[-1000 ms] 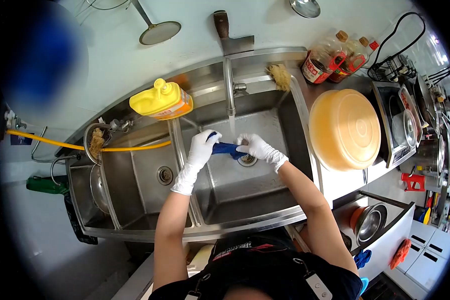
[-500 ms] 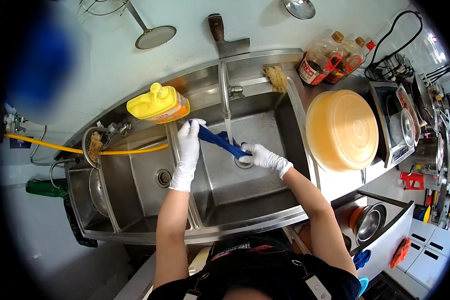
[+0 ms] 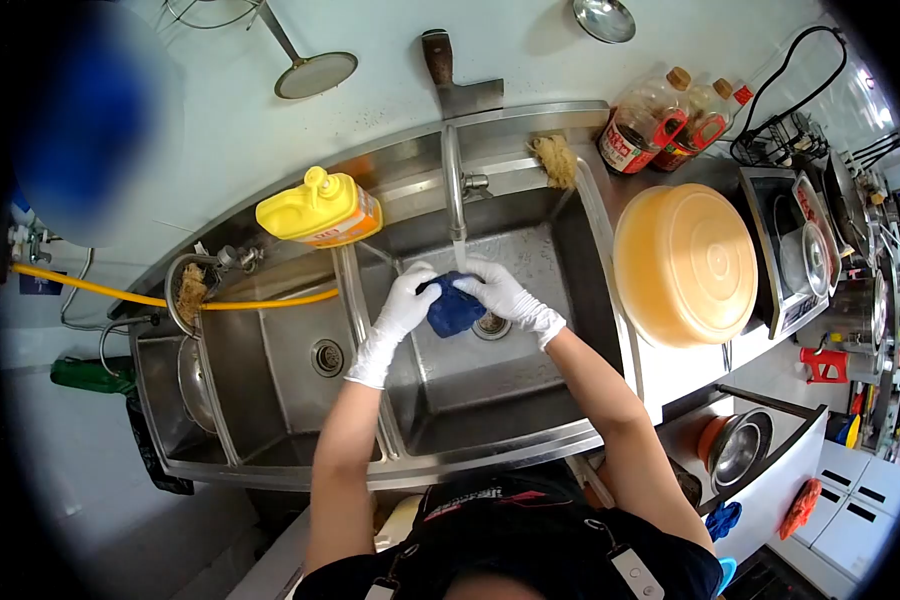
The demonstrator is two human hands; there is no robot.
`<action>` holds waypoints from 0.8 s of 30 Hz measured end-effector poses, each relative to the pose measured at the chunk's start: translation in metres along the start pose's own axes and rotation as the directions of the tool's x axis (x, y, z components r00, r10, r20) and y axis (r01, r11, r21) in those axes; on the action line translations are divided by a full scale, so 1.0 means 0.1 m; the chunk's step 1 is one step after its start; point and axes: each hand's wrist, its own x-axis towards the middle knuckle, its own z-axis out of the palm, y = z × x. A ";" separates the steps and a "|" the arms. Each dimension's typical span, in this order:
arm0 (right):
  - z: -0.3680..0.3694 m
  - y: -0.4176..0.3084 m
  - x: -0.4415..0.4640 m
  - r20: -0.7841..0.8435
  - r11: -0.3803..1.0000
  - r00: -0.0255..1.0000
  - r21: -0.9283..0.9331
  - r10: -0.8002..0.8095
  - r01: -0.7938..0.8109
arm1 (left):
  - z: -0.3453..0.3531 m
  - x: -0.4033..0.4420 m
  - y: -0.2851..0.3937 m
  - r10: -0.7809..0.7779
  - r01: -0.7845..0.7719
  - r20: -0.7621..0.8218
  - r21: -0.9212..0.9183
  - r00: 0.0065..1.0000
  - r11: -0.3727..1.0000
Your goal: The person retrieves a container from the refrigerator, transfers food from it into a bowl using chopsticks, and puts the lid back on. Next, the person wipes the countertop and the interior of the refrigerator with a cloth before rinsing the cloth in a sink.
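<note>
A dark blue cloth [image 3: 457,308] is bunched up between my two white-gloved hands, above the right basin [image 3: 470,385] of the steel sink. My left hand [image 3: 410,295] grips its left side, fingers closed on the fabric. On the upper right, my right hand [image 3: 495,287] pinches the cloth. Just behind the cloth, water runs from the faucet [image 3: 453,185]. Part of the drain [image 3: 491,325] shows beside the cloth.
A yellow detergent jug [image 3: 315,208] stands on the sink's back ledge. To the right are a tan plastic lidded tub [image 3: 685,265] and sauce bottles [image 3: 640,125]. A cleaver [image 3: 460,95] hangs on the wall. A yellow hose [image 3: 170,300] crosses the left basins.
The cloth was stretched and twisted between my hands; now it is gathered into a bunch. My left hand has moved right and down, and my right hand slightly up, bringing them closer together.
</note>
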 end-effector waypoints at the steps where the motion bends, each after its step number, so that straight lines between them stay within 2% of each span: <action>1: 0.01 -0.05 0.02 0.015 0.998 0.998 0.043 0.053 -0.054 | 0.06 0.05 0.05 -0.078 0.076 -0.004 -0.129 0.997 0.989; 2: 0.02 -0.16 0.03 0.037 0.990 0.994 0.085 0.107 -0.109 | 0.08 0.09 0.18 -0.227 0.212 -0.004 -0.344 0.974 0.915; 3: 0.03 -0.24 0.05 0.062 0.978 0.985 0.123 0.160 -0.167 | 0.10 0.12 0.28 -0.367 0.322 0.026 -0.541 0.930 0.777; 4: 0.05 -0.24 0.08 0.027 0.994 0.994 0.007 0.105 -0.105 | 0.13 0.18 0.22 -0.322 0.289 0.046 -0.572 0.946 0.768; 5: 0.09 -0.23 0.09 -0.030 0.990 0.999 -0.139 -0.037 0.033 | 0.17 0.22 0.17 -0.300 0.282 0.049 -0.517 0.953 0.808; 7: 0.12 -0.07 0.20 -0.104 0.973 0.992 -0.225 -0.072 0.047 | 0.27 0.26 0.17 -0.232 0.212 -0.022 -0.331 0.972 0.920; 8: 0.12 -0.13 0.20 -0.200 0.926 0.979 -0.363 0.032 -0.104 | 0.28 0.26 0.21 -0.166 0.138 -0.090 -0.259 0.982 0.956; 9: 0.13 -0.06 0.21 -0.222 0.934 0.975 -0.347 0.010 -0.088 | 0.29 0.27 0.24 -0.248 0.152 -0.188 -0.414 0.950 0.898; 11: 0.18 -0.12 0.25 -0.271 0.949 0.962 -0.312 -0.035 -0.053 | 0.28 0.30 0.31 -0.433 0.108 -0.325 -0.684 0.841 0.722; 12: 0.15 -0.16 0.23 -0.283 0.930 0.908 -0.109 0.308 -0.350 | 0.33 0.22 0.20 -0.578 0.111 -0.419 -0.736 0.700 0.668; 13: 0.17 -0.09 0.24 -0.291 0.945 0.902 0.028 0.320 -0.326 | 0.36 0.23 0.34 -0.792 0.170 -0.238 -0.904 0.563 0.393; 14: 0.19 0.01 0.25 -0.296 0.940 0.895 0.165 0.335 -0.297 | 0.42 0.26 0.60 -0.915 0.172 0.003 -0.982 0.402 0.073; 15: 0.21 0.11 0.24 -0.298 0.918 0.888 0.299 0.350 -0.261 | 0.51 0.20 0.57 -0.893 0.134 0.157 -0.985 0.421 -0.110; 16: 0.26 -0.12 0.19 -0.332 0.924 0.862 0.158 0.382 -0.349 | 0.60 0.15 0.54 -0.849 0.106 0.308 -0.951 0.429 -0.291; 17: 0.38 0.14 0.17 -0.338 0.948 0.887 0.138 0.316 -0.285 | 0.80 0.06 0.09 -0.729 0.109 0.329 -0.936 0.600 -0.333; 18: 0.47 0.15 0.13 -0.321 0.941 0.893 -0.011 0.317 -0.338 | 1.02 0.02 -0.59 -0.720 0.125 0.263 -0.963 0.642 -0.241; 19: 0.57 0.17 0.06 -0.304 0.909 0.896 -0.162 0.323 -0.383 | 1.15 -0.12 -0.93 -0.592 0.117 0.225 -0.969 0.773 -0.216; 20: 0.67 0.18 -0.04 -0.350 0.906 0.936 -0.384 0.038 -0.180 | 1.16 -0.17 -0.92 -0.444 0.100 0.180 -0.975 0.878 -0.196; 22: 0.81 0.15 -0.27 -0.289 0.883 0.949 -0.469 -0.126 -0.026 | 1.03 -0.29 -0.73 -0.366 0.089 0.392 -0.775 0.844 -0.625; 24: 0.85 -0.07 -0.37 -0.169 0.765 0.962 -0.641 -0.215 0.058 | 1.22 -0.37 -1.16 -0.377 0.096 0.240 -0.927 0.894 -0.363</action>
